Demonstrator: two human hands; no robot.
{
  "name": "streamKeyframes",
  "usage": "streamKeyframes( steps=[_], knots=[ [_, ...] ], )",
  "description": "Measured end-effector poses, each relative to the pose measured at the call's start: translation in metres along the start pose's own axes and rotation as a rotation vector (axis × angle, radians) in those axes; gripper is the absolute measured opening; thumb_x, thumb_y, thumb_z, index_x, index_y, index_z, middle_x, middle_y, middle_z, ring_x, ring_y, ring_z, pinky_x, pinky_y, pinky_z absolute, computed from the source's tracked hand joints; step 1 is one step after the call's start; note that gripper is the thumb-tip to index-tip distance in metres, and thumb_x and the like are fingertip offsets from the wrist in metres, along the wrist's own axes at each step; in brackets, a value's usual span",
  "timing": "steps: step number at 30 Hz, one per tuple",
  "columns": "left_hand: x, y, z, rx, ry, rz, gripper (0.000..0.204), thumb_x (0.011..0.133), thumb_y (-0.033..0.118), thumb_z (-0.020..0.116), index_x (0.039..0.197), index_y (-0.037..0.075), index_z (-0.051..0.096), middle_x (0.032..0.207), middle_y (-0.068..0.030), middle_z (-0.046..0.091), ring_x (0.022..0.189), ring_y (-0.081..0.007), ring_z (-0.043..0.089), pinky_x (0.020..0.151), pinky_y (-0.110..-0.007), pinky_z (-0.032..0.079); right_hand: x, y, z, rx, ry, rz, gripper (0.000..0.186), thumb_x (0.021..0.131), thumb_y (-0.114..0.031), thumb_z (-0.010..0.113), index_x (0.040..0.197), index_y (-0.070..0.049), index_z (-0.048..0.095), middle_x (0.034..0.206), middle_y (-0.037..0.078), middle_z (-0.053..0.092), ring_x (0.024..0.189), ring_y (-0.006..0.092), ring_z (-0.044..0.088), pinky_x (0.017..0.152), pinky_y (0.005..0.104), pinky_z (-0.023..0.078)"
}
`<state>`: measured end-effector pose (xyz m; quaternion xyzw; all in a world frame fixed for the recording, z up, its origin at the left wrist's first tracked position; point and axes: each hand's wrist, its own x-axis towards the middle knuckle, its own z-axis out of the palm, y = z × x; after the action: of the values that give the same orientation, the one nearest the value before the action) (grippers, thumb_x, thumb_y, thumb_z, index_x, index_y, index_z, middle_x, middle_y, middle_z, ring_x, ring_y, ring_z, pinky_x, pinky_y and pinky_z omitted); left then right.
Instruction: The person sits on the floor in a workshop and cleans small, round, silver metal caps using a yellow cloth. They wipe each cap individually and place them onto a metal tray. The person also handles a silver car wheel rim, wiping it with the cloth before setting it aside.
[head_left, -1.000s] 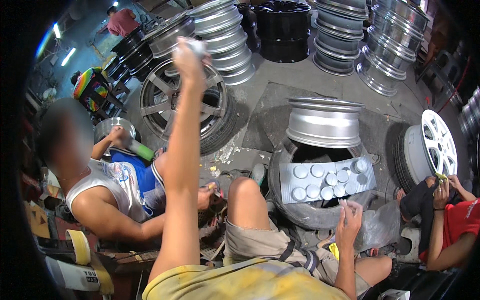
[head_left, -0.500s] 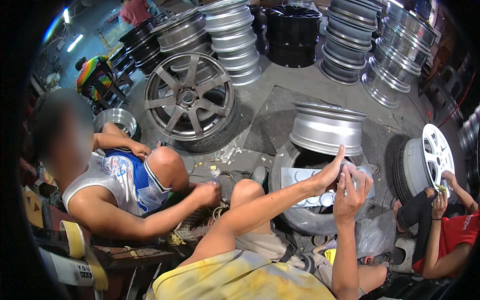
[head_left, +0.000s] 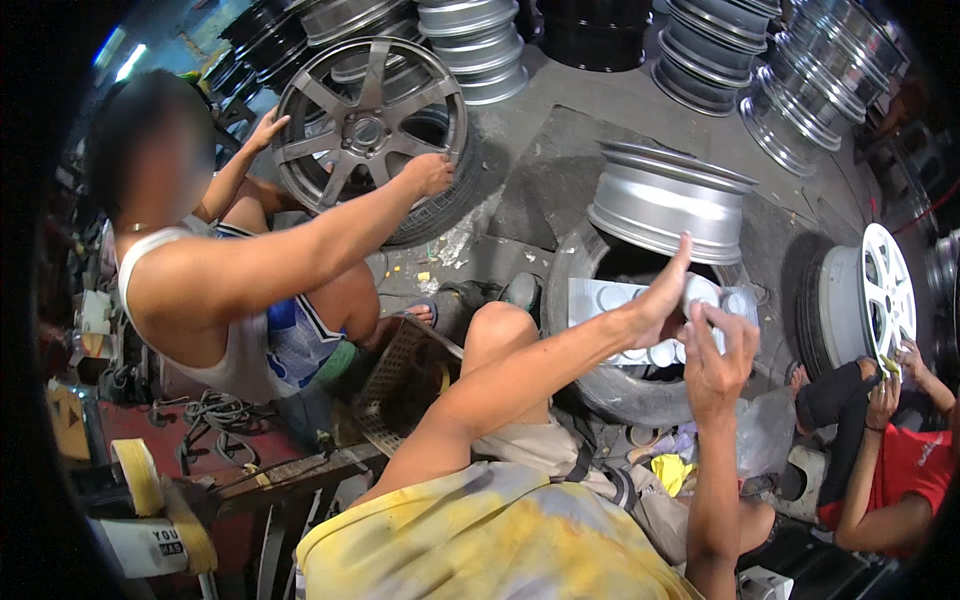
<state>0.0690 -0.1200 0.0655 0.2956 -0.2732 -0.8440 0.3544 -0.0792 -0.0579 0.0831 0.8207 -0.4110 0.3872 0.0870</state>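
Note:
A small pale round cap (head_left: pixel 702 291) is between my hands, above a tyre (head_left: pixel 598 385). My left hand (head_left: pixel 660 305) holds it from the left, one finger stretched upward and the others partly hidden. Fingers of my right hand (head_left: pixel 722 358) are bent against the cap's lower edge in a pinch. Below them, a light flat board (head_left: pixel 590 318) with several round pale caps lies across the tyre. Just beyond, a silver wheel rim (head_left: pixel 668 205) rests tilted on the tyre's far side.
On the left, a person in a white tank top (head_left: pixel 200 330) grips a dark grey spoked wheel (head_left: pixel 365 130). At right, a person in red (head_left: pixel 905 480) works at a white wheel (head_left: pixel 885 290). Stacked rims (head_left: pixel 710 55) stand behind. A plastic crate (head_left: pixel 400 385) is near my left knee.
The view has tipped downward. The pale cap now shows more clearly between my hands. The person on the left has reached out and taken hold of the dark grey wheel.

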Motion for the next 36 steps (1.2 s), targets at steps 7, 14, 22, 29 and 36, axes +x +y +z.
streamKeyframes(
  steps=[7,14,22,29,36],
  knots=[
    [0.003,-0.016,0.002,0.063,-0.112,-0.076,0.099,0.086,0.096,0.018,0.115,0.013,0.064,0.096,-0.0014,0.061,0.087,-0.0147,0.056,0.067,-0.032,0.046,0.001,0.014,0.003,-0.065,0.01,-0.065,0.032,0.08,-0.011,0.076,0.111,-0.008,0.079,0.117,0.004,0.067,0.103,0.0283,0.058,0.091,0.0412,0.047],
    [-0.012,-0.001,0.015,0.048,0.006,-0.047,0.106,0.089,0.092,0.015,0.138,0.007,0.058,0.12,-0.0107,0.065,0.119,-0.0213,0.062,0.102,-0.042,0.052,0.012,0.016,0.012,0.203,-0.022,0.107,0.025,0.08,-0.01,0.077,0.105,-0.006,0.076,0.104,0.005,0.067,0.101,0.0283,0.059,0.086,0.0425,0.047],
    [-0.002,-0.005,-0.023,0.018,0.009,0.068,0.059,0.107,0.055,0.046,0.129,0.002,0.056,0.103,-0.0106,0.068,0.085,-0.0137,0.064,0.065,-0.029,0.05,-0.078,0.04,-0.033,-0.042,-0.169,0.18,0.024,0.082,-0.006,0.076,0.105,-0.008,0.079,0.108,0.005,0.066,0.103,0.0284,0.058,0.089,0.0415,0.048],
    [0.056,-0.054,-0.043,0.996,0.057,0.144,0.041,0.096,0.013,0.072,0.131,-0.003,0.058,0.101,-0.0108,0.07,0.084,-0.0149,0.068,0.067,-0.03,0.058,-0.121,0.106,-0.103,-0.076,-0.278,0.603,0.017,0.088,-0.01,0.074,0.102,-0.001,0.077,0.093,0.012,0.061,0.092,0.0305,0.059,0.083,0.0422,0.049],
    [0.181,-0.107,-0.047,1.555,-0.211,0.232,0.04,0.091,0.011,0.071,0.13,0.008,0.067,0.097,-0.0201,0.069,0.081,-0.0272,0.068,0.074,-0.038,0.056,-0.158,0.118,-0.109,-0.036,-0.414,0.785,0.014,0.092,-0.013,0.072,0.099,-0.001,0.077,0.089,0.017,0.062,0.086,0.0372,0.063,0.079,0.0463,0.051]
  ],
)
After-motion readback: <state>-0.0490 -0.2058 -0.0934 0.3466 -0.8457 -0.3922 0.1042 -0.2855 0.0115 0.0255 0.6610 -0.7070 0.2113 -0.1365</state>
